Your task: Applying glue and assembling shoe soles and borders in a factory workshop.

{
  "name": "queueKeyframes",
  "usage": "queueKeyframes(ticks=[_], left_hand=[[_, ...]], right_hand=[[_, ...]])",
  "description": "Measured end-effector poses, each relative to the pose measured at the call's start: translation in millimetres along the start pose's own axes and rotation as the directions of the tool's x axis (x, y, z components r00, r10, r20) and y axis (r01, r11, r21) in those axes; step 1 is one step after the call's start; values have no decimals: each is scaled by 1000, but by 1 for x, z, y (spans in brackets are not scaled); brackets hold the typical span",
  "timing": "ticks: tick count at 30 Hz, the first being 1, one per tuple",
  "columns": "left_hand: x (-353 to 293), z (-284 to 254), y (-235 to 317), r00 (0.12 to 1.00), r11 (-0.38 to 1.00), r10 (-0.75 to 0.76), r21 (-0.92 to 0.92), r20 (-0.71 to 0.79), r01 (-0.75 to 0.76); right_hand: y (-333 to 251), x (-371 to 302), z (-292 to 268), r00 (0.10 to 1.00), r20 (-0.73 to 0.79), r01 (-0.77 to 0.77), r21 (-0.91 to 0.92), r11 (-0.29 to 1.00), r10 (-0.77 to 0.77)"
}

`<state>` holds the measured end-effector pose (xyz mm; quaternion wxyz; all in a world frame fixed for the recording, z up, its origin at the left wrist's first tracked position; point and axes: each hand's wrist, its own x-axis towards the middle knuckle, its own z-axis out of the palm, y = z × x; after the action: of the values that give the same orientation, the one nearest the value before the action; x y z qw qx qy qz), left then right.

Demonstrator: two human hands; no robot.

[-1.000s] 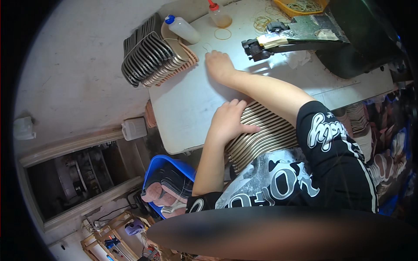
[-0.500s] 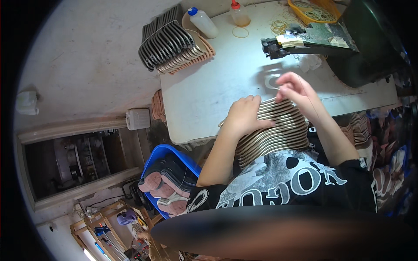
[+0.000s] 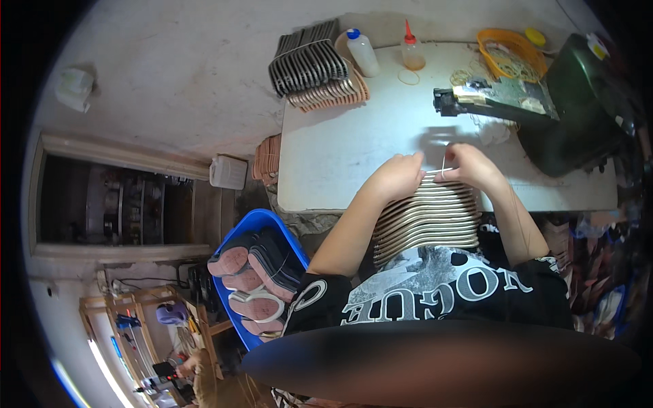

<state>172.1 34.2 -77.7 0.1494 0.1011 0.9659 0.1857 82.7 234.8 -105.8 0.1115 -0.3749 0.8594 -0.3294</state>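
A stack of shoe soles with shiny gold-brown edges (image 3: 425, 221) rests against my front at the table's near edge. My left hand (image 3: 400, 178) is closed over the far left end of the stack, its fingers curled and partly hidden. Facing it across the far end, my right hand (image 3: 473, 168) pinches a thin white rubber band (image 3: 444, 163). The band stands up in a short taut strand between the right fingers and the top of the stack. Whether it passes around the soles is hidden.
On the white table (image 3: 326, 163) stand banded black and tan soles (image 3: 309, 64), a blue-capped bottle (image 3: 362, 53), a red-tipped bottle (image 3: 411, 54) and an orange basket (image 3: 510, 54) of rubber bands. A green machine arm (image 3: 503, 109) reaches in from the right. A blue bin (image 3: 289, 234) holds more soles.
The left hand has shifted toward the far end of the stack, fingers curling in. The right hand has brought the white band from above the table down to the stack. The view has shifted.
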Motion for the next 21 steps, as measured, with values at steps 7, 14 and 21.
queueKeyframes(ticks=[7,14,21], left_hand=[[5,-21,12,984,998,62,4,165,-63],[38,-9,-11,973,997,-39,-58,229,53],[29,-9,-38,921,971,-235,33,310,236]], right_hand=[[-7,49,9,850,526,21,-85,996,27],[-28,54,2,720,691,-41,-37,998,56],[-12,51,-15,703,674,-36,-286,958,228]])
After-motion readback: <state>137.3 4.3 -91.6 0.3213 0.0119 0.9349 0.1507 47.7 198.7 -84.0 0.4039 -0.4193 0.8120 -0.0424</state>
